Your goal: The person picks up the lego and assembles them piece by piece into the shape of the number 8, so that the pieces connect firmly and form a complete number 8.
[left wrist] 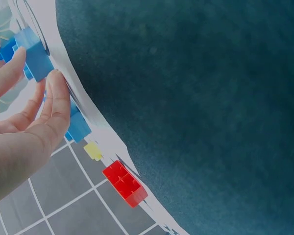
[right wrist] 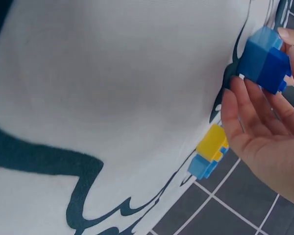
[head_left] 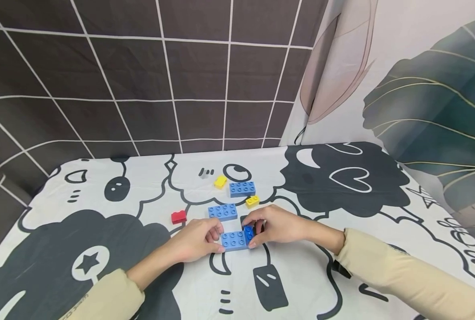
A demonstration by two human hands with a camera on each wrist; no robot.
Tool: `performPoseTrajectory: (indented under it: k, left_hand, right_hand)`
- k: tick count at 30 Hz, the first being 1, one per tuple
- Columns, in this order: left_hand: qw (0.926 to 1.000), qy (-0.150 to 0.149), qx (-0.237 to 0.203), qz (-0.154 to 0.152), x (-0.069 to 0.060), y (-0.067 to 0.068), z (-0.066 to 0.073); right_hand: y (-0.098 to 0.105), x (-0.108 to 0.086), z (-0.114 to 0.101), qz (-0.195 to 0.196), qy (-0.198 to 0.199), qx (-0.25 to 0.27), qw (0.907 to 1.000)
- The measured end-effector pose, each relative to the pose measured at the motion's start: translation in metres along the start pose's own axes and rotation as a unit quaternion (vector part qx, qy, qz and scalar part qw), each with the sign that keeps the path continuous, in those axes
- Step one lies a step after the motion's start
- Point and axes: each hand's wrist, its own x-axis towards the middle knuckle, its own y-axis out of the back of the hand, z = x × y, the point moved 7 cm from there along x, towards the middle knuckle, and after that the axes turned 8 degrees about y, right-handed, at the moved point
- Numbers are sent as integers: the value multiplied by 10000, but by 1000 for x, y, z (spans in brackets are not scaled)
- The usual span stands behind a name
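My left hand [head_left: 195, 240] pinches the left end of a light blue toy building brick [head_left: 233, 240] between thumb and fingers. On that brick's right end sits a smaller dark blue brick [head_left: 249, 233], higher than the light blue one in both wrist views. My right hand [head_left: 279, 224] holds the dark blue brick between thumb and fingers. Whether the two bricks are pressed fully together I cannot tell. In the right wrist view, the fingers of my right hand [right wrist: 264, 122] lie along the near side of the dark blue brick [right wrist: 274, 71].
Behind the hands lie two more light blue bricks [head_left: 223, 212], [head_left: 242, 189] and two yellow bricks [head_left: 252, 202], [head_left: 220, 182]. A red brick [head_left: 178, 217] lies left of them. The patterned cloth [head_left: 197, 284] covers the table, with a dark grid curtain [head_left: 197, 71] behind.
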Motion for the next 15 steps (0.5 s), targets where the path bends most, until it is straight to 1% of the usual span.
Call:
performPoseTrajectory:
  k: [4,9,15]
  left_hand:
    - [10000,45,-9,8,1,0,-1]
    - [10000,75,-28,11,2,-1,-2]
    - [10000,41,-51,-10,1,-1,-3]
  right_hand:
    - [3,-5,0,-15,-49,181,9998]
    - [5,-8,-1,62,61,297,9995]
    - [4,-8,-1,127,178,366,9991]
